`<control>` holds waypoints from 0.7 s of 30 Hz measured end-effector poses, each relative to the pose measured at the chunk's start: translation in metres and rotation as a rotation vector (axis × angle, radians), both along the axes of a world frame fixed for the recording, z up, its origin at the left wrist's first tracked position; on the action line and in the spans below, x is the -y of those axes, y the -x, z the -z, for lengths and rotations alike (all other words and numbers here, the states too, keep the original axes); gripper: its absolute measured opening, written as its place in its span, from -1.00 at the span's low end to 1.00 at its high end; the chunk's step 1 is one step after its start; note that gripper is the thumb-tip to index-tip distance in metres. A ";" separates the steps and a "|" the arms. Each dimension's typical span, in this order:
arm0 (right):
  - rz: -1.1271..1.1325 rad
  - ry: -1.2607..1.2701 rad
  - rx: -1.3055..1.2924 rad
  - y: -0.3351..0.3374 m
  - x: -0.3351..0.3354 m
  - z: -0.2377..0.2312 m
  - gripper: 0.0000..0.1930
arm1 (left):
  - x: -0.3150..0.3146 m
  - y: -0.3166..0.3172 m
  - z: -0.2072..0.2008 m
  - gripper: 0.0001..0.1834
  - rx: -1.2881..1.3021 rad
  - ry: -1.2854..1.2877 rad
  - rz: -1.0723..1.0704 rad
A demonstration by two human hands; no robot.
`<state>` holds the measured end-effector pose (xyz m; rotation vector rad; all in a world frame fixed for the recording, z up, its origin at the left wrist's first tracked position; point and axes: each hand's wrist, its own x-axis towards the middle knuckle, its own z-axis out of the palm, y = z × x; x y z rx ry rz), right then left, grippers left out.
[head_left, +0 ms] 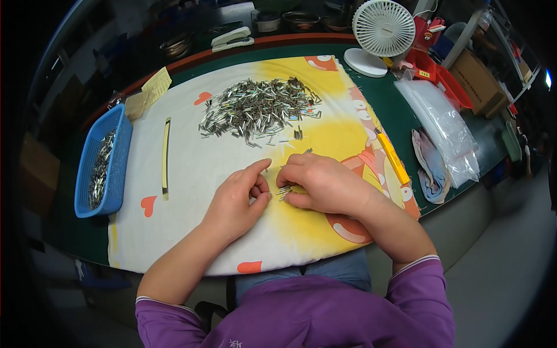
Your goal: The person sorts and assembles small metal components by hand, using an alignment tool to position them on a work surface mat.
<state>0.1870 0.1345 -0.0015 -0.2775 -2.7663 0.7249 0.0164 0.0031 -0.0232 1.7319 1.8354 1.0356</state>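
Observation:
A heap of small silvery metal pins (255, 110) lies on the cloth-covered work surface (191, 156) in front of me. My right hand (319, 182) is closed over several of the same pins, whose ends stick out by its fingertips and thumb. Close by on the left, my left hand (235, 200) has its thumb and curled fingers drawn together, with the forefinger reaching forward. Whatever is between those fingertips is too small to make out. A short row of pins (298, 133) lies apart at the heap's near right edge.
A blue basket (119, 165) with more pins stands at the left, beside a narrow yellowish strip (166, 156). On the right lie a yellow utility knife (393, 158), a folded cloth (430, 168) and clear plastic bags (438, 122). A white fan (383, 29) and a stapler (232, 39) are at the back.

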 end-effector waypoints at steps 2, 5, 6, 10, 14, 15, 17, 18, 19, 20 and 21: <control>-0.013 0.029 0.031 0.002 -0.001 -0.001 -0.82 | 0.001 0.001 0.001 -0.39 -0.022 -0.012 -0.013; -0.049 0.044 0.051 0.003 0.000 -0.001 -0.83 | 0.002 -0.002 -0.002 -0.40 -0.041 -0.017 -0.038; -0.077 0.032 0.040 0.003 0.000 0.000 -0.83 | 0.001 -0.003 -0.003 -0.42 -0.037 -0.009 -0.053; -0.154 0.020 -0.003 0.005 0.000 0.004 -0.82 | 0.001 -0.003 -0.005 -0.42 -0.010 0.000 -0.059; -0.118 0.059 -0.064 0.005 0.001 0.005 -0.81 | 0.006 0.004 -0.006 -0.36 0.011 0.012 0.036; -0.078 0.098 -0.099 0.005 0.001 0.005 -0.82 | 0.007 0.005 -0.006 -0.33 0.001 -0.007 0.087; -0.067 0.072 -0.061 0.002 -0.002 0.002 -0.82 | 0.007 0.006 -0.009 -0.32 -0.002 0.005 0.108; -0.058 0.047 -0.026 0.001 -0.004 0.000 -0.83 | 0.007 0.007 -0.010 -0.30 -0.008 0.019 0.127; -0.062 0.048 -0.026 0.001 -0.005 -0.001 -0.83 | 0.007 0.009 -0.009 -0.30 -0.008 0.019 0.123; -0.145 0.053 -0.046 0.002 -0.006 -0.001 -0.85 | 0.007 0.010 -0.007 -0.31 0.008 0.030 0.115; -0.221 0.055 -0.064 0.001 -0.007 -0.002 -0.87 | 0.005 0.011 -0.006 -0.31 0.026 0.038 0.113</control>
